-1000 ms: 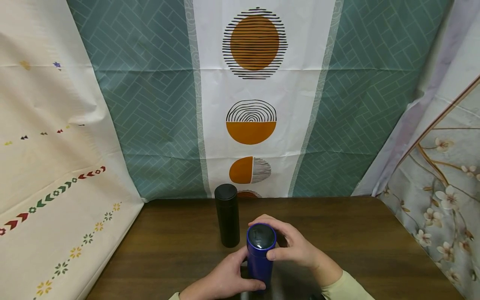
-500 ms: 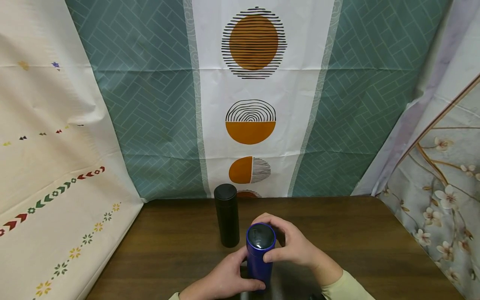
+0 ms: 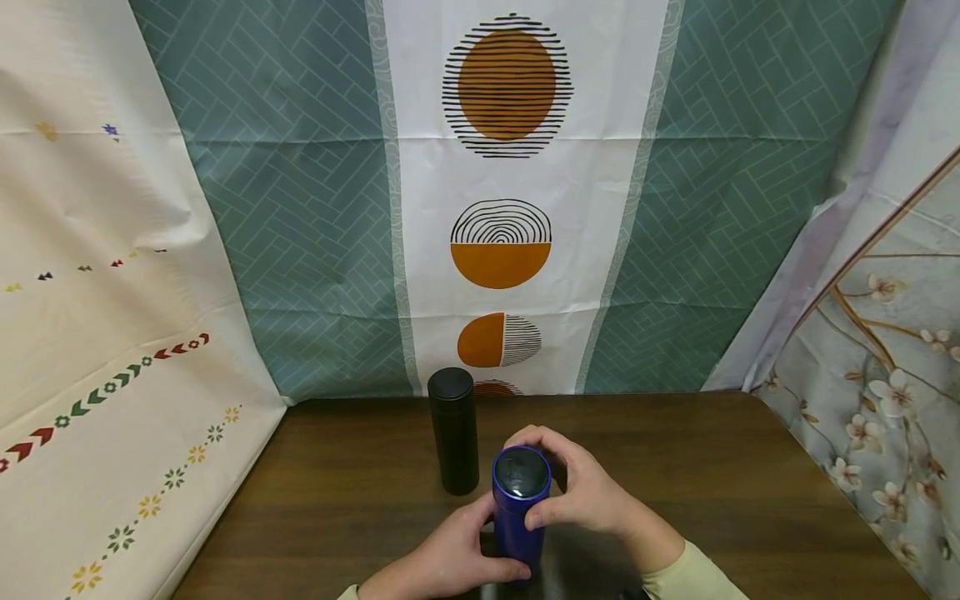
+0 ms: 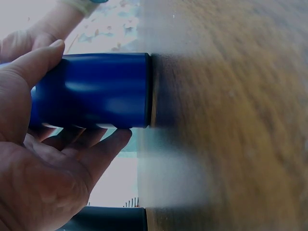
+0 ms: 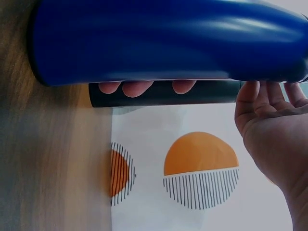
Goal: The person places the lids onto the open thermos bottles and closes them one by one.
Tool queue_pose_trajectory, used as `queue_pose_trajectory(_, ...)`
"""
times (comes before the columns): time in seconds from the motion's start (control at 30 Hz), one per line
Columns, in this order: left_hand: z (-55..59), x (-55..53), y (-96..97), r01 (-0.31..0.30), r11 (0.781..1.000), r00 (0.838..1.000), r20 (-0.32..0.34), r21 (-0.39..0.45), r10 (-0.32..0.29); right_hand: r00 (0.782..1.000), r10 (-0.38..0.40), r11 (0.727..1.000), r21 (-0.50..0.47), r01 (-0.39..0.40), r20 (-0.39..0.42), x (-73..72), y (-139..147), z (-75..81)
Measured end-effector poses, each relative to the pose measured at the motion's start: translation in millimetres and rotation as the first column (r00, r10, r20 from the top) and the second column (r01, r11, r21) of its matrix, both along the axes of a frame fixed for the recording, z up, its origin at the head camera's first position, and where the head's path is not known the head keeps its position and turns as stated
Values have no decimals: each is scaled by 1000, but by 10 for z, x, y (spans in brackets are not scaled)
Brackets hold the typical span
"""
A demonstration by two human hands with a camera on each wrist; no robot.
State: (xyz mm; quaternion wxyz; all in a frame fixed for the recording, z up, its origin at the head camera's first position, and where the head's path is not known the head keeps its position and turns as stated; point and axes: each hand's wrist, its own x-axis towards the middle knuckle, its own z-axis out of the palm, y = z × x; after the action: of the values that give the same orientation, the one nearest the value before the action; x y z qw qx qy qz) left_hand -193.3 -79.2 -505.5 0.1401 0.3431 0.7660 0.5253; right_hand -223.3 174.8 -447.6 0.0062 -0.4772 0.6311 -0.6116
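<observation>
A blue thermos bottle (image 3: 517,533) with a glossy black top (image 3: 522,472) stands upright on the table, near its front edge. My left hand (image 3: 457,550) grips its body low down, thumb in front and fingers curled behind. In the left wrist view the bottle's black base (image 4: 149,90) meets the wood. Higher up, my right hand (image 3: 581,487) grips the bottle around the lid end, with its thumb on the near side. A black thermos bottle (image 3: 454,433) stands upright just behind and to the left, apart from both hands.
The dark wooden table (image 3: 337,475) runs back to a green and white cloth (image 3: 510,183). Cream patterned fabric (image 3: 112,417) hangs on the left, and a flowered cloth (image 3: 892,417) borders the right side.
My right thumb has shifted slightly left across the blue thermos bottle, and the right fingers have moved a little to the right. The left hand and both bottles stay in place.
</observation>
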Motion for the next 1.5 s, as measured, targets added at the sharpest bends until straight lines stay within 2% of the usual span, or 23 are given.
queue_pose_trajectory(0.17, -2, 3, -1, -8, 1000, 1000, -8, -4, 8, 1000, -11, 999, 33, 10, 15, 18, 35, -16)
queue_pose_trajectory(0.4, -7, 4, -9, -9, 1000, 1000, -2, -6, 9, 995, 100, 994, 28, -101, 30, 4, 62, 1)
queue_pose_trajectory(0.5, -9, 3, -12, -9, 1000, 1000, -3, -4, 9, 993, 114, 993, 26, -114, 28, 9, 67, 23)
queue_pose_trajectory(0.8, -24, -12, 2, -7, 1000, 999, -37, -3, 7, 994, 103, 994, 43, -104, 22, 1, 43, 32)
queue_pose_trajectory(1.0, -17, -7, -3, -3, 1000, 1000, -13, -2, 3, 996, 84, 996, 29, -84, -8, -14, 16, 34)
queue_pose_trajectory(1.33, -11, -2, -7, 6, 1000, 1000, 22, 2, -6, 1000, 8, 999, 32, -8, 13, 28, 20, 17)
queue_pose_trajectory(1.5, -15, -3, -9, 4, 1000, 1000, 15, -4, -4, 999, -21, 999, 33, 20, 38, 52, 4, 22)
